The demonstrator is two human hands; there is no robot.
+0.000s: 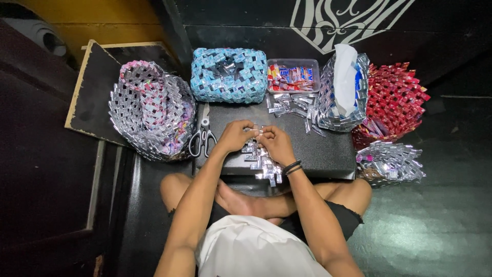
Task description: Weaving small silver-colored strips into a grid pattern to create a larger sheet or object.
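Note:
My left hand [236, 134] and my right hand [275, 143] meet over a low black board [328, 149] and both pinch the top of a silver woven strip of folded foil wrappers [261, 163]. The strip trails down toward my crossed legs. Black bands circle my right wrist. A small folded silver piece sits between my fingertips.
Scissors [202, 139] lie left of my left hand. Around the board stand a silver-and-pink woven basket [151, 110], a blue woven box [228, 74], a clear tray of wrappers [293, 76], loose silver folds [289, 106], a silver tissue holder [343, 95], a red woven piece [394, 102] and a silver woven piece [392, 163].

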